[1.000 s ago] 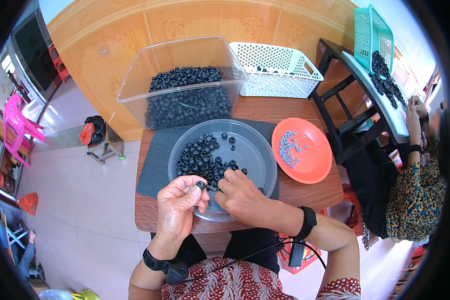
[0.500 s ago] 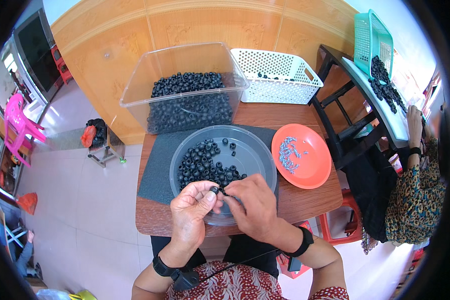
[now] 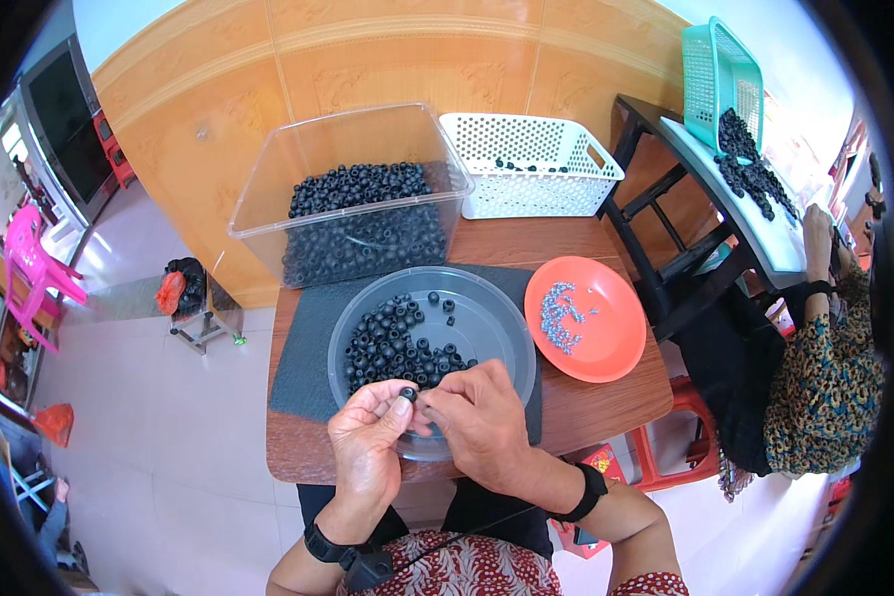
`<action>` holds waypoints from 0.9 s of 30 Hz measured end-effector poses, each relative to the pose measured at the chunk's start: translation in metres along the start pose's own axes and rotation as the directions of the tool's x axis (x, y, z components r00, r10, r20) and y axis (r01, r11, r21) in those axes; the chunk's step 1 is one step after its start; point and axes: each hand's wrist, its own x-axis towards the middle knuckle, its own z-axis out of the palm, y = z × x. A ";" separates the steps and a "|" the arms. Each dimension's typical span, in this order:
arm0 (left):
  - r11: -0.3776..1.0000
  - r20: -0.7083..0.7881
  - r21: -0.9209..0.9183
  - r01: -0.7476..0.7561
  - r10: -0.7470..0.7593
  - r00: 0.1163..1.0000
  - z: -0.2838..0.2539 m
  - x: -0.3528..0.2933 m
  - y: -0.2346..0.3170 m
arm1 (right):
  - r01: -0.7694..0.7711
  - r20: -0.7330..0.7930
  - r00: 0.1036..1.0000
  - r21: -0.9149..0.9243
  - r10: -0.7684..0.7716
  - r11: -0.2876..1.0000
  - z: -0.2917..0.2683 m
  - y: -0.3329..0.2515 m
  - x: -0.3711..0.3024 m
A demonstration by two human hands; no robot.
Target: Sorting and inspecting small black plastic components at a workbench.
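Observation:
Between the thumb and fingers of my left hand (image 3: 364,442) is a small black bead-like piece (image 3: 407,394) with a hole in it. My right hand (image 3: 485,425) is closed in a pinch right beside it; what its fingertips hold, if anything, is hidden. Both hands are over the near rim of a clear round basin (image 3: 502,318). Many similar black pieces (image 3: 387,343) lie in the basin, mostly on its left side. To the right, an orange plate (image 3: 618,343) carries a scatter of tiny silvery parts (image 3: 558,318).
A clear bin (image 3: 348,260) of black pieces and a white perforated basket (image 3: 531,199) stand at the back of the wooden table (image 3: 606,402). At right, a person (image 3: 819,387) sits by a side table with a tipped green basket (image 3: 703,89). A small stool (image 3: 204,323) stands left.
The whole view has shifted slightly, with the table's things appearing a little lower and further left. My left hand still holds the black piece; my right hand stays pinched beside it.

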 end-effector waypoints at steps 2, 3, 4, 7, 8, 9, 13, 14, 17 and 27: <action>1.000 0.004 -0.012 0.003 -0.003 1.000 -0.001 -0.002 0.002 | -0.011 0.004 1.000 -0.007 0.011 1.000 -0.003 -0.003 0.000; 0.999 0.014 -0.029 0.017 -0.016 1.000 0.000 -0.002 0.002 | -0.032 0.013 0.999 -0.016 0.032 0.999 -0.003 -0.003 -0.001; 0.998 0.023 -0.046 0.031 -0.030 0.999 0.001 -0.002 0.002 | -0.034 0.014 0.999 -0.016 0.034 0.999 -0.004 -0.003 0.000; 0.997 0.053 -0.059 0.040 -0.037 0.998 0.002 -0.002 0.005 | -0.031 -0.064 0.997 0.027 0.033 0.999 -0.009 -0.003 0.005; 0.998 0.046 -0.057 0.034 -0.031 0.998 0.003 -0.003 0.007 | -0.059 -0.041 0.997 0.085 0.062 0.995 -0.012 -0.002 0.005; 0.998 0.057 -0.038 0.045 -0.043 0.997 0.004 -0.003 0.007 | -0.093 -0.017 0.995 0.133 0.096 0.987 -0.015 -0.001 0.004; 0.996 0.097 0.051 0.070 -0.074 0.993 0.002 -0.002 0.003 | -0.370 0.052 0.923 0.388 0.380 0.844 -0.021 0.001 0.002; 0.996 0.097 0.051 0.071 -0.075 0.992 0.002 -0.003 0.003 | -0.356 0.056 0.929 0.408 0.366 0.841 -0.022 0.004 0.002; 0.995 0.110 0.090 0.042 -0.052 0.993 0.005 -0.006 0.002 | -0.323 0.063 0.943 0.426 0.328 0.845 -0.021 0.002 0.002; 0.973 0.108 0.207 -0.098 0.076 0.991 0.007 -0.011 -0.005 | -0.285 0.065 0.958 0.339 0.280 0.897 -0.023 0.000 0.003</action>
